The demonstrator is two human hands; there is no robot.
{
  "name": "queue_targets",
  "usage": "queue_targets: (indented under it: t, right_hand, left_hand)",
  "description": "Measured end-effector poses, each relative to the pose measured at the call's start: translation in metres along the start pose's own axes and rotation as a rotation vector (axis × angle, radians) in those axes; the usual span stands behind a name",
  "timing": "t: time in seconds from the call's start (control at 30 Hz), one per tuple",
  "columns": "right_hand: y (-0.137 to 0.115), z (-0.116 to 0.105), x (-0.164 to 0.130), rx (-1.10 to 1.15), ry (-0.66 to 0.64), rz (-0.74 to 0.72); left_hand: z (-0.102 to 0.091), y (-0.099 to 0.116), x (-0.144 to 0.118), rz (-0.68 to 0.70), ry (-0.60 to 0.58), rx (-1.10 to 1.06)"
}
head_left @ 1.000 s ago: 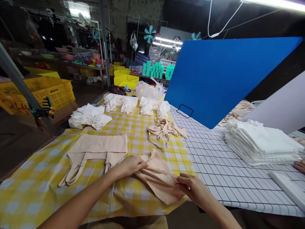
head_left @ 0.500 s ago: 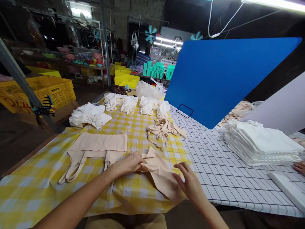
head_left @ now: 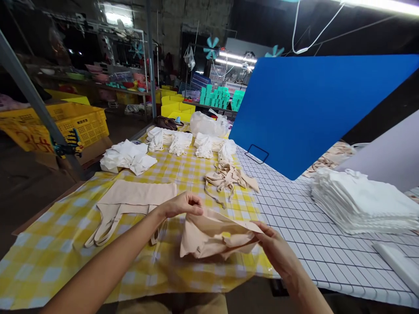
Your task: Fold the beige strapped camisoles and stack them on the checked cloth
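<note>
A beige garment (head_left: 196,235) hangs btwn two bare hands just right of the laid-out top (head_left: 137,192) — L hand (head_left: 183,205) pinching its upper edge w/ thumb & fingertips, R hand (head_left: 278,250) gripping the other end. Hands are set apart presumably to draw that edge straight; below it, folds sag around a small gap showing yellow checks. The laid-out top lies flat w/ straps toward the wearer, prob. so its shape reads clearly. Beyond it, white bundles (head_left: 173,139) sit in a row, apparently sorted; beyond & right of it lies a tangled beige bundle (head_left: 225,176). Far right of it: a white stack (head_left: 363,198), prob. layered to save room. L forearm hides part of the top's straps — held garment's own straps, if any, can't be made out, nor R thumb's exact position. Wearer's legs cut off at bottom; bkgd dim.
</note>
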State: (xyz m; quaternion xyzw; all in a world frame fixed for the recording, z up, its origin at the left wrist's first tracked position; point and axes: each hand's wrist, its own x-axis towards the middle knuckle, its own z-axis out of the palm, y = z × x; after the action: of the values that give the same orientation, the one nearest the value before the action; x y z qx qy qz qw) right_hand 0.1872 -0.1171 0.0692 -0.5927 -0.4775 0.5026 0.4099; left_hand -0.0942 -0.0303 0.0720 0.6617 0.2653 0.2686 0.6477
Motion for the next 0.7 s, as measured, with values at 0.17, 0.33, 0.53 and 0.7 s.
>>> queue_targets:
  t: [0.17,0.33,0.53,0.7]
  right_hand:
    - [0.002,-0.012,0.007,-0.166,0.223,-0.099]
    - [0.003,0.001,0.014,0.207,0.033,0.075]
    - [-0.034,-0.011,-0.007,-0.033,-0.411,0.099]
    - [-0.073,-0.041,-0.020,-0.355,-0.564,-0.109]
  left_hand:
    - [0.003,-0.006,-0.001,-0.021,0.034,-0.081]
    - [0.006,-0.007,0.004,-0.072,0.055,-0.068]
    - [-0.018,0.011,0.006,0.028,0.241,-0.114]
    - [-0.037,0.049,-0.013,0.085,-0.004,-0.029]
